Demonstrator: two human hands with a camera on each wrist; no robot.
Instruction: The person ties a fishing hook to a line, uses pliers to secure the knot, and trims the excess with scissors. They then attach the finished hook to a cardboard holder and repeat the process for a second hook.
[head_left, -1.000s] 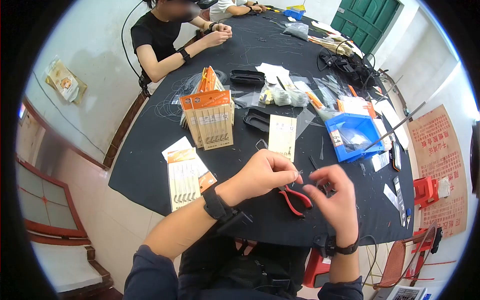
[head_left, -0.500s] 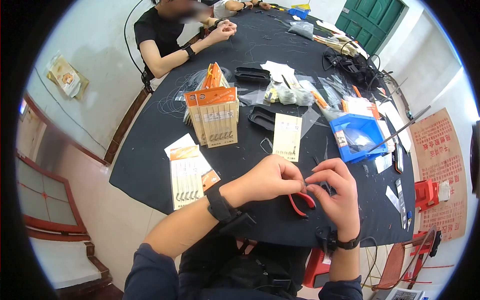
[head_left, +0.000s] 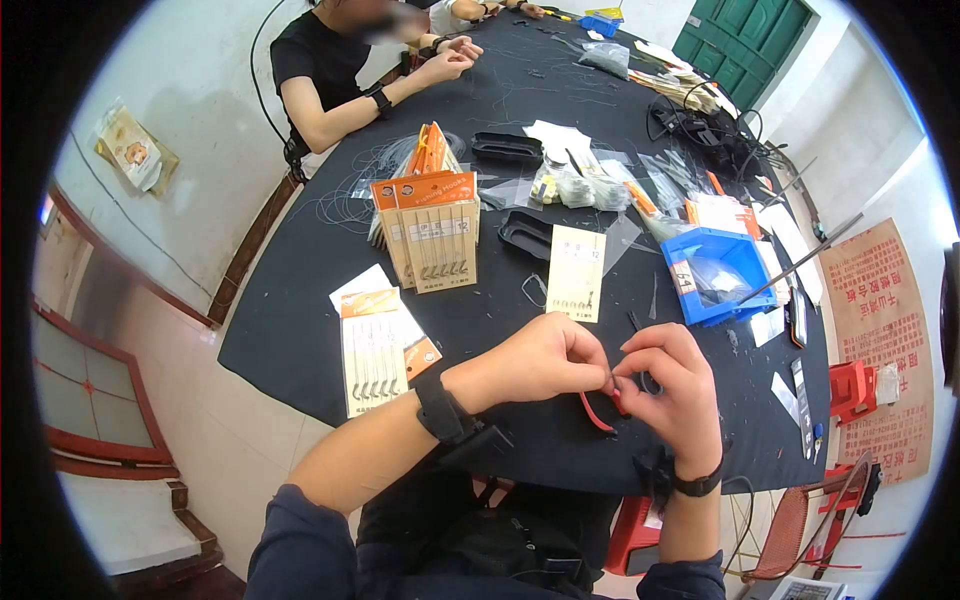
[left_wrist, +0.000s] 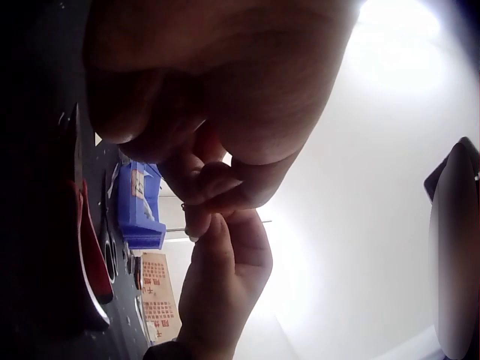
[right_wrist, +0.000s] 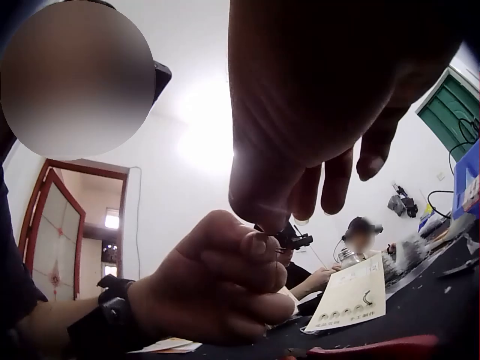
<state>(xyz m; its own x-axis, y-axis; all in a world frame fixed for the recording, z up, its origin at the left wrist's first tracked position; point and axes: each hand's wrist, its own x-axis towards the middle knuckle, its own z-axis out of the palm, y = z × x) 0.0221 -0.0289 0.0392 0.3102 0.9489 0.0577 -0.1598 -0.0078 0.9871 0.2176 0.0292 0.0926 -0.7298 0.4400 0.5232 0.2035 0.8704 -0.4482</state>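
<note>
In the head view my left hand (head_left: 545,362) pinches a tiny dark piece, which looks like a fishing hook (left_wrist: 184,208), between thumb and forefinger. My right hand (head_left: 672,385) meets it fingertip to fingertip, thumb and forefinger pinched at the same piece; the fingers hide most of it. Under the hands lie red-handled pliers (head_left: 597,414), partly covered. Just beyond, a cream card (head_left: 575,275) bears a row of hooks along its lower edge. Left of my forearm, an orange-topped hook card (head_left: 372,350) lies on white paper.
Orange-headed hook packs (head_left: 430,235) stand upright behind the left hand. Black trays (head_left: 525,235) and a blue bin (head_left: 715,275) with a rod across it sit farther back. Another person (head_left: 340,80) works at the black table's far left.
The right hand has come left to the left hand's fingertips, and both now pinch together. The pliers are more covered by the hands.
</note>
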